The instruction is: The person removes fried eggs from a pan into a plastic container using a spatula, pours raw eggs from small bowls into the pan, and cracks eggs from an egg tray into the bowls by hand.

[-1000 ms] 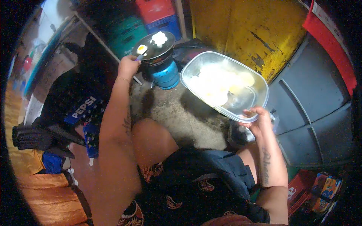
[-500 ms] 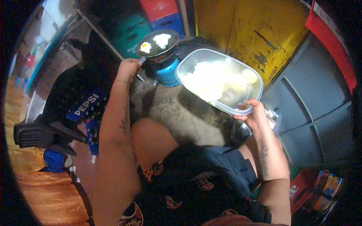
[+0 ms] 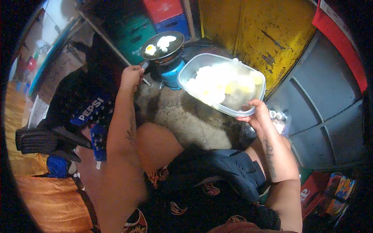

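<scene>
My left hand (image 3: 133, 76) is closed round a grey handle (image 3: 145, 65) at the near left edge of a dark pan (image 3: 175, 47). Inside the pan lie a small egg with a yellow yolk (image 3: 150, 49) and a larger white egg piece (image 3: 166, 42). The pan rests on a burner over a blue gas canister (image 3: 172, 76). My right hand (image 3: 258, 113) grips the near right corner of a clear plastic container (image 3: 183, 80), tilted and held above the floor. Several cooked eggs (image 3: 217, 83) fill much of it, washed out by glare.
Green crates (image 3: 136, 37) and a red crate (image 3: 164, 12) stand behind the pan. A yellow panel (image 3: 264, 35) and grey panel (image 3: 307, 93) line the right side. Blue PEPSI crate (image 3: 91, 110) at left. A plastic bag (image 3: 279, 118) lies beyond my right wrist.
The container in my right hand has shifted left. My left hand has moved slightly down from the pan's edge, still holding the handle. The larger egg piece appears slightly changed in shape.
</scene>
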Action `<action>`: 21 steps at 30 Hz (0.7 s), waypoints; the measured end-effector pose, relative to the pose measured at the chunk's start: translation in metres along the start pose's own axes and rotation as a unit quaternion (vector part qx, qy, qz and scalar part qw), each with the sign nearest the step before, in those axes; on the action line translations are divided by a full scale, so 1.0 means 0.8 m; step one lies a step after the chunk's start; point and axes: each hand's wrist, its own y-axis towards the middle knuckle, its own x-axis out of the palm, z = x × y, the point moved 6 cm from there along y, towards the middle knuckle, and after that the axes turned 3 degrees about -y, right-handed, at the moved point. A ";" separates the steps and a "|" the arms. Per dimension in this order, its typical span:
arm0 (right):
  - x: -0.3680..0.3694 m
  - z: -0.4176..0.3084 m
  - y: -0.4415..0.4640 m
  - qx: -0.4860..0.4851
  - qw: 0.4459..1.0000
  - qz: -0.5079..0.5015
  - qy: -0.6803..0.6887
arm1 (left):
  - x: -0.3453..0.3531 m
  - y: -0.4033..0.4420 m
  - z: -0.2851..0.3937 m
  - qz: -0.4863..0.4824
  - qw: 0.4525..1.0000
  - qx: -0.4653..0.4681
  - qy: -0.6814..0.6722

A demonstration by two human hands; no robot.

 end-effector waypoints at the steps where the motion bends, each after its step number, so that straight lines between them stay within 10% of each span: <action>1: -0.001 0.002 0.002 0.004 1.000 -0.006 0.002 | 0.001 -0.006 0.000 0.006 1.000 -0.007 0.001; 21: 0.005 0.005 0.001 -0.015 1.000 -0.003 0.000 | -0.004 -0.007 -0.022 -0.005 0.999 0.030 -0.010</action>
